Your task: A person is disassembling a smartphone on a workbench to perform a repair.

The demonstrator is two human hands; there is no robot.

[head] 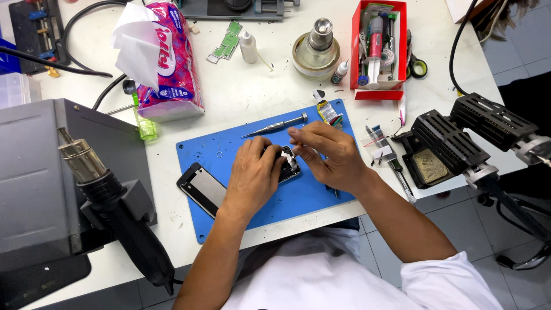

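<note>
An opened dark phone body (288,170) lies on the blue work mat (241,143). My left hand (252,175) rests over it and steadies it from the left side. Right beside it, my right hand (328,155) pinches a small white part (291,155) at the phone's top edge with thumb and forefinger. A detached phone screen (202,188) lies face up on the mat left of my left hand. A metal screwdriver (274,126) lies on the mat just beyond my hands.
A hot air gun (112,201) and its grey station (34,172) stand at the left. A tissue pack (166,57), glue bottle (248,47), glass alcohol lamp (317,49) and red tool box (380,43) sit at the back. Black soldering holders (459,138) stand right.
</note>
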